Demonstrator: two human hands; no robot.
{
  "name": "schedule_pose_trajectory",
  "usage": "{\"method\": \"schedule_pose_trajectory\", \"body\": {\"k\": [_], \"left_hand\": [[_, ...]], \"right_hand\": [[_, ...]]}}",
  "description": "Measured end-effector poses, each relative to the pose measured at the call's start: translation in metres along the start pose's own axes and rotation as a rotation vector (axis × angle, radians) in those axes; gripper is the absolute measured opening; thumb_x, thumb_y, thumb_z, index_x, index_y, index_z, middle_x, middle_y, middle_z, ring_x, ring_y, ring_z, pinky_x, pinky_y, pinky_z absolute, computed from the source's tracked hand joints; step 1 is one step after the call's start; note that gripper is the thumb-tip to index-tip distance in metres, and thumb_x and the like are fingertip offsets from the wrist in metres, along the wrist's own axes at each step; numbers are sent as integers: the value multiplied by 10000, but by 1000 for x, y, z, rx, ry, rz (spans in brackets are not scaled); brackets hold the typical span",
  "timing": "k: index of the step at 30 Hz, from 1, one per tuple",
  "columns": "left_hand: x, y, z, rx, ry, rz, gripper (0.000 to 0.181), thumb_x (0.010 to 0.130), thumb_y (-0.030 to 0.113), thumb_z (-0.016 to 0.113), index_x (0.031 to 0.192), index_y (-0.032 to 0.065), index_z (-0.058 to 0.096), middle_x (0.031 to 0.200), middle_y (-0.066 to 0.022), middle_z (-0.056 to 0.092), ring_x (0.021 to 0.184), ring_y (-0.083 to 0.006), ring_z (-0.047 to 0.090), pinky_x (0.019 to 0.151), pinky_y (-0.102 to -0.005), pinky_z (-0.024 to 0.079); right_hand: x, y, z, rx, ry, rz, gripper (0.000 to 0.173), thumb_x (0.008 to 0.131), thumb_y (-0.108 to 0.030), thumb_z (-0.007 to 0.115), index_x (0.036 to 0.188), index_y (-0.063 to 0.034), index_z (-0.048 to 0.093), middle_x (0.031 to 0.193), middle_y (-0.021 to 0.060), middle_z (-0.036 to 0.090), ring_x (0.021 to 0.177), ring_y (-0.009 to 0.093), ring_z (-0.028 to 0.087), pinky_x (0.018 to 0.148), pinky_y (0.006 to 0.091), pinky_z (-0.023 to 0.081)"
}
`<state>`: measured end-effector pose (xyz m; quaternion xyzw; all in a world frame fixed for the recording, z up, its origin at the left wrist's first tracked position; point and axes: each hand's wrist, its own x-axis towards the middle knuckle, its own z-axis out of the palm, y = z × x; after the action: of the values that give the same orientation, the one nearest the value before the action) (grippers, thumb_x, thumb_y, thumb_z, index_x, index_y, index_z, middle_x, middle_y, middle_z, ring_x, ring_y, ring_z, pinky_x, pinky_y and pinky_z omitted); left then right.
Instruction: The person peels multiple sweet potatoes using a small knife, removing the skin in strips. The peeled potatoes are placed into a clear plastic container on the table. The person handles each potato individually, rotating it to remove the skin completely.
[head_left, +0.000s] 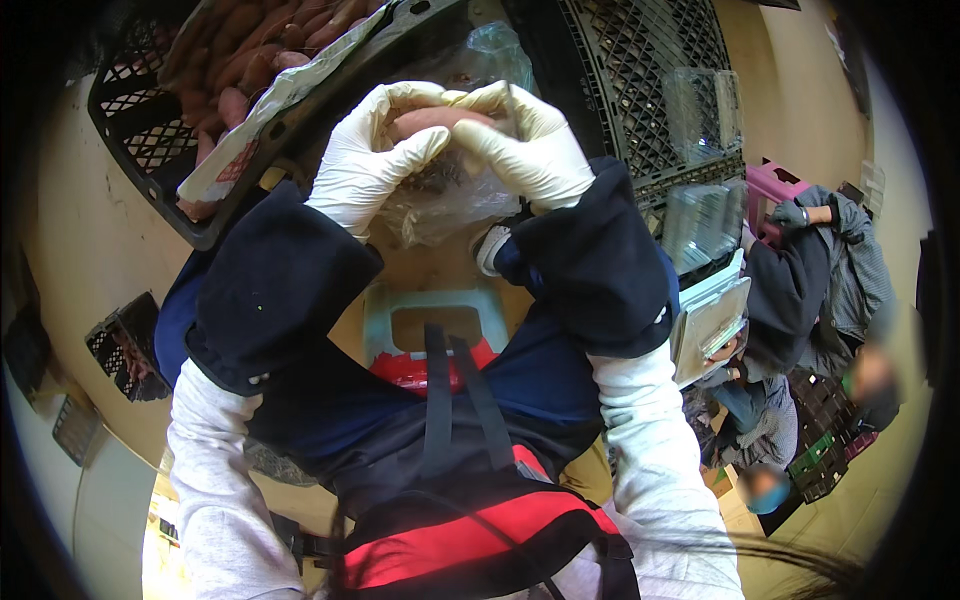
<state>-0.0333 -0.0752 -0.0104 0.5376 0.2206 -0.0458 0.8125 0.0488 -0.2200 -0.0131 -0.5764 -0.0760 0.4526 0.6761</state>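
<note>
My left hand (360, 161), in a pale rubber glove, grips one end of a reddish sweet potato (435, 118). My right hand (536, 150), gloved the same way, pinches the other end. A thin dark strip (513, 109), perhaps a small blade, stands out beside my right fingers; I cannot tell exactly what it is. Beneath both hands lies a clear plastic bag (450, 214) with dark scraps inside, partly hidden by the gloves. To the left, a black plastic crate (199, 232) lined with paper (281, 97) holds many sweet potatoes (247, 64).
Black mesh crates (656, 60) on the right bear clear plastic containers (701, 225). A pale blue stool (379, 315) is between my legs. Co-workers (795, 292) sit at the right near a pink stool (776, 184). Another crate (131, 349) stands at far left.
</note>
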Motion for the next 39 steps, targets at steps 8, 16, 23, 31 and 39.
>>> {"method": "schedule_pose_trajectory", "body": {"k": [8,16,23,31,39], "left_hand": [[3,-8,-4,121,-50,197,419,705,42,663,1100,44,524,1063,-59,536,974,-173,522,867,-274,418],[6,-10,-9,600,-78,521,436,669,76,695,1077,54,541,939,-92,574,863,-223,564,808,-264,443],[3,-11,-6,925,-41,687,406,645,95,715,1022,50,571,911,-113,555,821,-257,552,727,-277,463],[8,-1,-5,591,-274,525,396,679,70,691,1051,51,557,952,-75,518,863,-193,535,761,-251,452],[10,-2,-5,505,-326,470,405,683,87,682,1065,50,551,989,-77,519,898,-211,529,805,-257,443]], "right_hand": [[-3,-15,-10,90,-6,135,212,805,-197,595,933,-41,528,638,51,539,488,48,419,446,184,331],[-8,-13,1,-755,34,-363,317,738,-226,668,928,-17,523,692,41,544,596,107,506,560,214,407],[-8,-7,-3,-839,-10,-440,313,734,-182,671,960,-16,533,774,94,593,680,143,575,643,218,451],[-15,-24,1,-143,-48,-204,82,811,-110,578,824,-36,546,665,-16,526,554,27,453,499,157,357],[-15,-29,-11,-441,-61,-237,207,783,-210,623,835,-41,516,675,-3,508,572,51,449,509,180,349]]}}
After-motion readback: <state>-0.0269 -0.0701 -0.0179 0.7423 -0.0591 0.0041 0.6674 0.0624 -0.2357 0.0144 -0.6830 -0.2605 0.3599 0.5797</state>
